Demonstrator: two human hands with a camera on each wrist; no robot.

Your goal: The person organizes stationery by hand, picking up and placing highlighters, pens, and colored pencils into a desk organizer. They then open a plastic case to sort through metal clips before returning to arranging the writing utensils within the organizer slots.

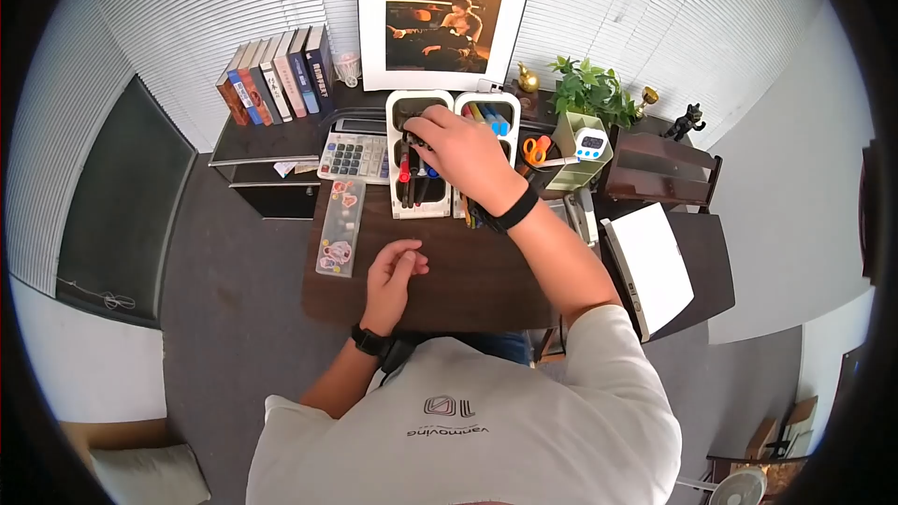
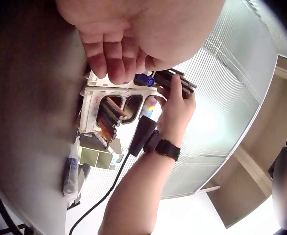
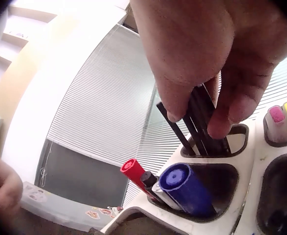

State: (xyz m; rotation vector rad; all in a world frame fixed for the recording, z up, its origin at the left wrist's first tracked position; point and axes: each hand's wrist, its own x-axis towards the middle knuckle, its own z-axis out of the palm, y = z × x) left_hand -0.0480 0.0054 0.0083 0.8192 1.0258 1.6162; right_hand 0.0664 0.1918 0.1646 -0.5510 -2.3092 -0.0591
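My right hand (image 1: 463, 154) reaches over a white desk organizer (image 1: 421, 212). In the right wrist view, its thumb and fingers pinch several slim black pens (image 3: 200, 122), whose lower ends stand in the rear compartment. A red-capped marker (image 3: 133, 171) and a thick blue marker (image 3: 190, 191) lean in the compartment in front. My left hand (image 1: 391, 279) hovers near the desk's front part, fingers loosely bent, holding nothing. Beside it lies a translucent pencil case (image 1: 341, 229) with stickers.
Right of the organizer stands a second one with highlighters (image 1: 488, 118), then orange scissors (image 1: 535, 150) and a green holder (image 1: 569, 173) with a small white timer (image 1: 590, 142). A calculator (image 1: 351, 157) sits to the left. Books (image 1: 281, 75) and a framed poster (image 1: 449, 19) stand behind.
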